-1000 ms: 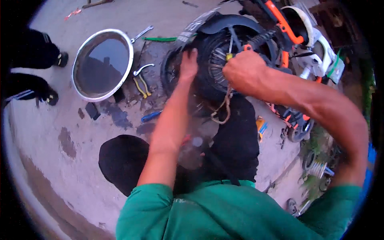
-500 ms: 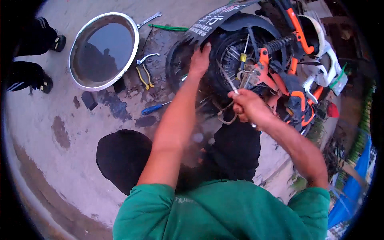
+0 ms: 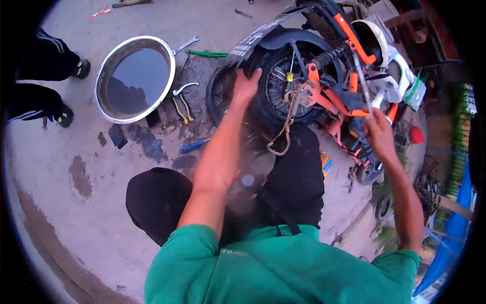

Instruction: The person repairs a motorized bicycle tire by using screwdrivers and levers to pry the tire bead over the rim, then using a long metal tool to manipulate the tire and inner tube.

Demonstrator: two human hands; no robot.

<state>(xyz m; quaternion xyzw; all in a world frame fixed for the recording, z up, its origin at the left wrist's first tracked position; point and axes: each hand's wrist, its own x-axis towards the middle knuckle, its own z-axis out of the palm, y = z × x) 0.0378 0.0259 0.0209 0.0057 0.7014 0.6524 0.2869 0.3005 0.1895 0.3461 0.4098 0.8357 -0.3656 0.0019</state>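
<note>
An electric bike or scooter lies tipped on the ground, its orange frame (image 3: 324, 93) beside a spoked wheel with a black tire (image 3: 264, 104). My left hand (image 3: 246, 87) grips the tire at its left side, thumb up and fingertips partly hidden. My right hand (image 3: 378, 133) is closed round a long metal bar (image 3: 363, 83), like a tire lever, raised over the frame clear of the wheel. A yellow-handled screwdriver (image 3: 289, 80) stands across the spokes. Below the wheel hangs a brown strap or cord (image 3: 287, 137).
A wide metal basin (image 3: 104, 109) of dark water stands on the left. Near it lie a wrench (image 3: 187, 44), yellow-handled pliers (image 3: 182, 111), a silver lever (image 3: 185, 88) and a blue-handled screwdriver (image 3: 192, 146). Another person's legs (image 3: 45, 58) are at the far left.
My right hand has swung up and right with the metal bar, away from the wheel's spokes. My left hand stays at the tire. The whole view has shifted slightly.
</note>
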